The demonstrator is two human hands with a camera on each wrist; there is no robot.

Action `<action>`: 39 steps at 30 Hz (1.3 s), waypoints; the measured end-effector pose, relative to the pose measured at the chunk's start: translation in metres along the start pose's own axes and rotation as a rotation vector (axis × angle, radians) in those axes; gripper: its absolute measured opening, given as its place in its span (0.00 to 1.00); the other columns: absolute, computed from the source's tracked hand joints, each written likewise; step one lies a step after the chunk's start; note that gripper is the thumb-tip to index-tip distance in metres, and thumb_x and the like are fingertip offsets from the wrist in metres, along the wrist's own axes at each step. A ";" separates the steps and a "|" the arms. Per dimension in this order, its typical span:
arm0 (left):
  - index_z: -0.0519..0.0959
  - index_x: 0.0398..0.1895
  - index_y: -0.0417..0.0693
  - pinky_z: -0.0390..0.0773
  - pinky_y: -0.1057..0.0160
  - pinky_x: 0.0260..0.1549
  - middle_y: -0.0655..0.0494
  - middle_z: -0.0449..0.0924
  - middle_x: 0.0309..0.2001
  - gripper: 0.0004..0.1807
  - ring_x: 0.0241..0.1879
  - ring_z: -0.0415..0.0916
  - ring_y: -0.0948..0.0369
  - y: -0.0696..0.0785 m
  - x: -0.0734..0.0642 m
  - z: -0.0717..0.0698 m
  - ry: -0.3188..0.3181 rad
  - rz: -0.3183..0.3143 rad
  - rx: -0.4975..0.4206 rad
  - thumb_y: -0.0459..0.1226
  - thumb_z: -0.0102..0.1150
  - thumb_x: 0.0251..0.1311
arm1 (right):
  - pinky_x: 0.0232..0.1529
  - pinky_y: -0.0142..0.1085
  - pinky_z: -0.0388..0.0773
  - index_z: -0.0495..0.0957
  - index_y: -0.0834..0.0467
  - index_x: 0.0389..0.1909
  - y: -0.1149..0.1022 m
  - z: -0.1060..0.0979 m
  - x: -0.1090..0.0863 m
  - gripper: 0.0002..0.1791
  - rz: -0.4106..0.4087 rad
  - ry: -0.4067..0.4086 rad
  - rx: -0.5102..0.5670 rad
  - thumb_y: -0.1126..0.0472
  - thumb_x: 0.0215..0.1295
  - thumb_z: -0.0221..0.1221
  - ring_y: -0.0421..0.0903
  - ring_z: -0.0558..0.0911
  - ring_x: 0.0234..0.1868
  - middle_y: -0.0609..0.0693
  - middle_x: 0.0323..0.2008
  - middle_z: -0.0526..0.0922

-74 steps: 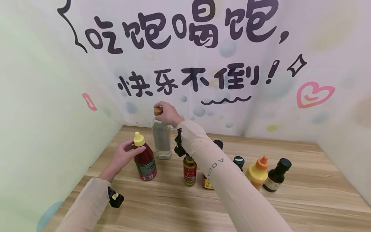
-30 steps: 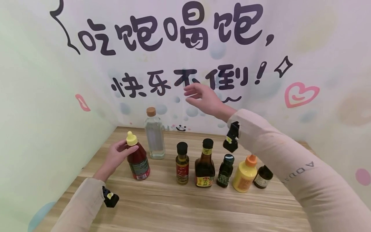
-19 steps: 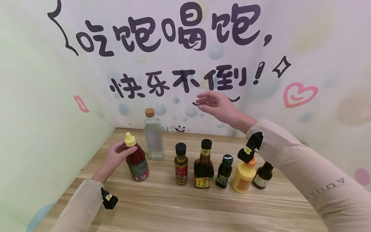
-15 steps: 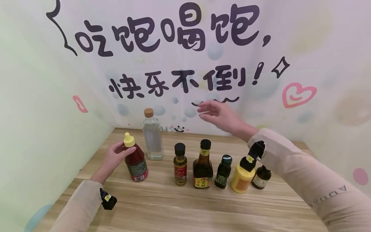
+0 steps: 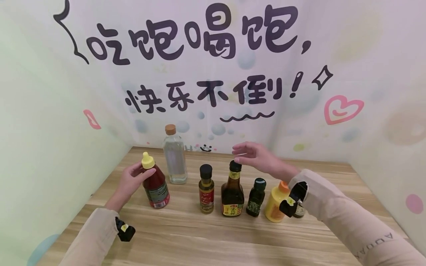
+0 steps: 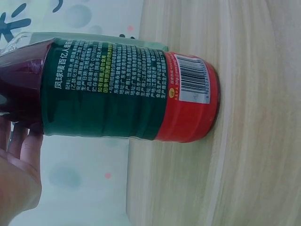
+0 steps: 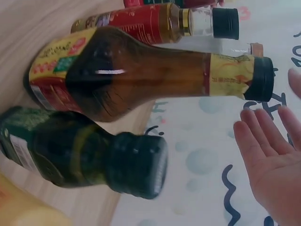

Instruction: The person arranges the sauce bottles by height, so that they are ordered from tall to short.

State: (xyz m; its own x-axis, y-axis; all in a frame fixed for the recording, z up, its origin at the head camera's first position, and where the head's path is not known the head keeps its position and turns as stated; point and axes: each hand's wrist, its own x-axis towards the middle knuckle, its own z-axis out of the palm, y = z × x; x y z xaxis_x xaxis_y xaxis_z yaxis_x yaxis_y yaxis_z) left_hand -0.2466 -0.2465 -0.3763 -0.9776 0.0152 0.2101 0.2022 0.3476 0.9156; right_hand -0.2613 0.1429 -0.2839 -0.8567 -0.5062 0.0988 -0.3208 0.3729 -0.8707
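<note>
With thumb and fingers round its upper part, my left hand [image 5: 130,181] holds a red squeeze sauce bottle [image 5: 157,190] with a yellow nozzle cap. That bottle stands upright on the wooden table; its barcode and dark green label [image 6: 103,89] show in the left wrist view. My right hand [image 5: 257,159] has its fingers extended, hovering at the black cap of a brown soy sauce bottle [image 5: 232,192]. In the right wrist view the fingertips [image 7: 247,117] are just beside that cap [image 7: 263,79], and no thing is in the hand.
A clear bottle [image 5: 175,159] with a brown cap stands behind the red one. A slim red-labelled bottle [image 5: 206,194], a small dark green bottle [image 5: 256,197], a yellow squeeze bottle [image 5: 274,204] and a partly hidden dark bottle [image 5: 300,211] line the table [image 5: 199,240]. A printed cloth hangs behind.
My right hand let go of the clear bottle's cap, moved right through the air, then lowered to the soy sauce bottle's cap. My left hand kept its hold on the red sauce bottle.
</note>
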 end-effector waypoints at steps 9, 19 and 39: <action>0.66 0.58 0.37 0.73 0.70 0.37 0.51 0.73 0.47 0.28 0.40 0.70 0.74 0.003 -0.001 0.001 0.011 -0.007 0.001 0.43 0.55 0.57 | 0.48 0.39 0.71 0.68 0.59 0.54 0.011 0.012 -0.010 0.26 0.018 -0.083 0.042 0.57 0.54 0.62 0.47 0.73 0.49 0.53 0.50 0.73; 0.66 0.57 0.37 0.72 0.72 0.38 0.46 0.71 0.49 0.28 0.40 0.69 0.75 0.005 -0.003 0.001 0.033 -0.011 0.030 0.42 0.56 0.57 | 0.44 0.39 0.73 0.70 0.60 0.52 0.020 0.022 -0.009 0.24 -0.054 -0.010 0.021 0.62 0.53 0.62 0.48 0.76 0.44 0.55 0.45 0.76; 0.68 0.56 0.36 0.66 0.48 0.50 0.39 0.69 0.52 0.27 0.47 0.69 0.60 0.004 0.002 0.001 0.022 0.025 0.057 0.42 0.56 0.56 | 0.42 0.35 0.75 0.71 0.62 0.50 0.025 0.022 -0.009 0.22 -0.169 0.012 -0.042 0.66 0.52 0.62 0.50 0.77 0.44 0.57 0.44 0.75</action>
State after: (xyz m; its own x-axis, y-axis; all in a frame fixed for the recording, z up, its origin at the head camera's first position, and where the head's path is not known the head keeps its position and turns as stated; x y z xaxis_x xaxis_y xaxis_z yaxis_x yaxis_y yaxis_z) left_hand -0.2479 -0.2442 -0.3730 -0.9705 0.0043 0.2412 0.2227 0.4004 0.8889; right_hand -0.2528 0.1401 -0.3168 -0.7941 -0.5549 0.2479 -0.4769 0.3162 -0.8201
